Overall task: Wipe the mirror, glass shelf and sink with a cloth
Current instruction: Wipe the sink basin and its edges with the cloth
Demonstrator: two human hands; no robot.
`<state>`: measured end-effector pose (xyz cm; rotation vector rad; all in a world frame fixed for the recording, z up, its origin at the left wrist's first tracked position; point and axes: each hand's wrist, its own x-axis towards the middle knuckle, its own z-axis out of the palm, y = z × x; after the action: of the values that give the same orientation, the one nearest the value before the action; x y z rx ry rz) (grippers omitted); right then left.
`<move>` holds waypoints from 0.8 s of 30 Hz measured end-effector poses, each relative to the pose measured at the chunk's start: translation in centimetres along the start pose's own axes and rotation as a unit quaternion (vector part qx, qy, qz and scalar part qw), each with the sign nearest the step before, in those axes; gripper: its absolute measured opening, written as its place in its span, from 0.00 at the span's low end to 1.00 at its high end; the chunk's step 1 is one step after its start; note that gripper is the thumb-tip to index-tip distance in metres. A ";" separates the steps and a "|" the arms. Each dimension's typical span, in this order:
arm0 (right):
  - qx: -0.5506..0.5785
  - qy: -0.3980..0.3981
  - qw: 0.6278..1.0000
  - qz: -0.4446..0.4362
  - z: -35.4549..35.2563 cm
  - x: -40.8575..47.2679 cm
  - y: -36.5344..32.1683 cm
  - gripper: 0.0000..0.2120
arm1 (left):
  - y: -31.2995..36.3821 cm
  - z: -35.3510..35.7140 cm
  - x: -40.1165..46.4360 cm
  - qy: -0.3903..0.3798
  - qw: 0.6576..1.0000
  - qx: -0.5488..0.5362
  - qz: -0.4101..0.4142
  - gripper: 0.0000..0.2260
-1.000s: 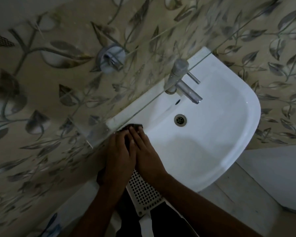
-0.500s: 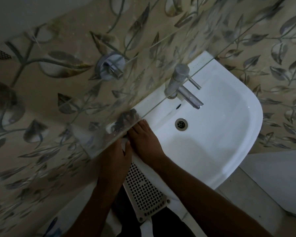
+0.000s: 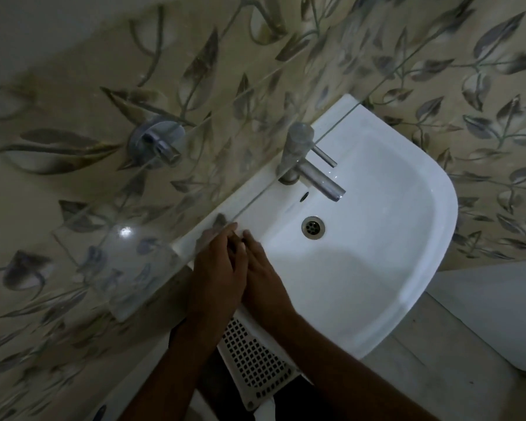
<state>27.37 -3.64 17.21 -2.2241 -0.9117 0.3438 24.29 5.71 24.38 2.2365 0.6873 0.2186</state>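
Leaf-patterned beige wall tiles back a white ceramic sink [image 3: 377, 268]. At its near-left rim, under the clear glass shelf [image 3: 140, 256], left hand [image 3: 216, 278] and right hand [image 3: 264, 281] press together; the cloth is hidden, each grip unclear. Soft, light cloth likely bunches easily; glass looks fragile.

White sink [image 3: 407, 253] below clear glass shelf [image 3: 152, 259]; cloth mostly hidden.
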 end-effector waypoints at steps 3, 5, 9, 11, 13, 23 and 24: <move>0.065 0.004 0.992 0.104 0.3 -1.9 -1.1 0.35 | -0.1 0.7 -0.2 -0.019 1.000 0.002 0.008 0.15; 0.127 0.026 0.981 0.141 0.4 -2.3 -1.4 0.34 | -0.1 1.7 -0.5 -0.034 0.999 0.005 0.011 0.15; 0.428 0.114 0.847 0.295 0.6 0.3 -0.9 0.45 | 0.6 3.4 -0.4 -0.042 0.999 0.010 0.030 0.13; 0.631 0.200 0.614 0.429 0.7 2.7 0.8 0.32 | 1.1 3.9 -0.1 -0.045 0.998 0.012 0.032 0.13; 0.621 0.211 0.590 0.471 0.0 4.6 2.4 0.20 | 1.7 4.3 0.3 -0.052 0.998 0.005 0.032 0.14; 0.303 0.219 0.855 0.359 -0.1 5.3 9.8 0.16 | 3.1 9.4 3.6 -0.182 0.979 0.084 0.049 0.21; 0.335 0.216 0.848 0.348 0.5 4.4 9.2 0.17 | 3.1 9.8 4.1 -0.183 0.977 0.099 0.051 0.20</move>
<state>34.99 -4.95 10.58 -1.7573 0.2776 0.3842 32.48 0.06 19.63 2.4139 0.4102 -0.2188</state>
